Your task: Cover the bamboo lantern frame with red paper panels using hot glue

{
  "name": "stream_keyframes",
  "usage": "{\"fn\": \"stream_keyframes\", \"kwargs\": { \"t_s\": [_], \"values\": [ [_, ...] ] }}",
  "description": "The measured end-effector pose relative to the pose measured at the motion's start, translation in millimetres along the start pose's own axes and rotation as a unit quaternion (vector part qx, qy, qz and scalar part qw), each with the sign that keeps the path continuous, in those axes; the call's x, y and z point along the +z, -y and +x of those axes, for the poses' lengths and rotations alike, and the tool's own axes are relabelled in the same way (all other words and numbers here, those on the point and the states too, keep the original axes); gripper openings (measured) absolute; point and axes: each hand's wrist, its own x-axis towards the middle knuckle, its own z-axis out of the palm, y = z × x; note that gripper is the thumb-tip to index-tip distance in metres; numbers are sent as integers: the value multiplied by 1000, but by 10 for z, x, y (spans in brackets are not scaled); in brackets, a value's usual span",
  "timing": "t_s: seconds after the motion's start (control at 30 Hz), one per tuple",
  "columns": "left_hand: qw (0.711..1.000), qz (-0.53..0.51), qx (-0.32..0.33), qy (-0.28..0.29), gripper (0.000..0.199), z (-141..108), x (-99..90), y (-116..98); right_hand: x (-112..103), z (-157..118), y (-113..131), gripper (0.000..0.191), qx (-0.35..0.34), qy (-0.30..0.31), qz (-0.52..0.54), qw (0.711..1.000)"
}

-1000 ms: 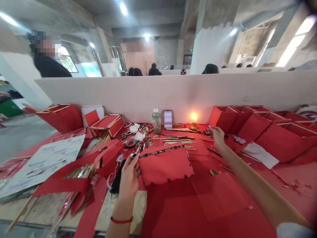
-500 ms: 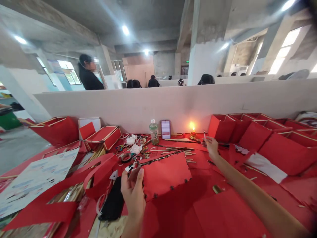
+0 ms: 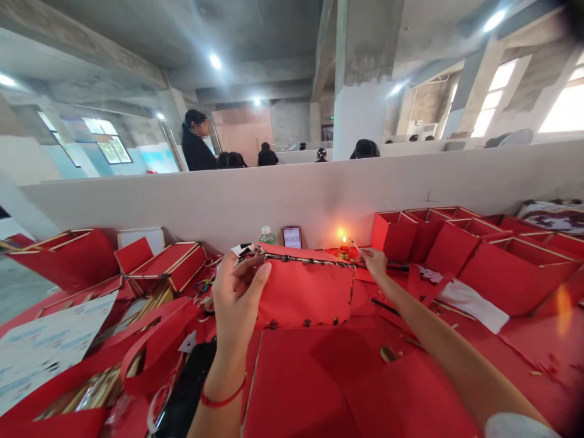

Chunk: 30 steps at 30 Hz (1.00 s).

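My left hand (image 3: 238,289) is closed on the left end of a red panel (image 3: 303,298), thumb in front. Dark blobs and a blackened strip run along the panel's edges. The panel is raised in front of me over a larger red sheet (image 3: 292,377). Out to the right, my right hand (image 3: 376,264) pinches a thin stick (image 3: 355,246). The stick's tip is beside the flame of a small lamp (image 3: 344,252); whether it touches the flame I cannot tell.
Open red boxes (image 3: 529,261) with pale edges stand at the right, and more red boxes (image 3: 68,261) at the left. Behind the panel are a bottle (image 3: 266,236) and a phone (image 3: 292,236). A white partition (image 3: 219,201) bounds the table; people (image 3: 199,146) are beyond it.
My left hand has lifted the panel and turned it more upright, so it now covers the bottle's lower part. The stick in my right hand has tipped toward the flame. The view has shifted right.
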Motion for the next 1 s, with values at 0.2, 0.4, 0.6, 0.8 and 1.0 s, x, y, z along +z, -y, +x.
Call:
{"fn": "stream_keyframes", "kwargs": {
  "t_s": [0.2, 0.4, 0.6, 0.8, 1.0],
  "values": [
    [992, -49, -101, 66, 52, 190, -97, 201, 82, 176, 55, 31, 8, 3, -37, 999],
    [978, -17, -163, 133, 52, 333, -119, 373, 204, 267, 61, 32, 18, 2, -49, 999],
    [975, 6, -157, 158, 44, 345, -158, 408, 212, 312, 34, 33, 31, 7, -62, 998],
    [985, 51, -112, 119, 44, 372, -193, 423, 184, 348, 6, 33, 52, 25, -73, 996],
    [985, 116, -35, 123, 36, 386, -199, 489, 200, 363, -6, 32, 58, 26, -81, 995]
  ]
}}
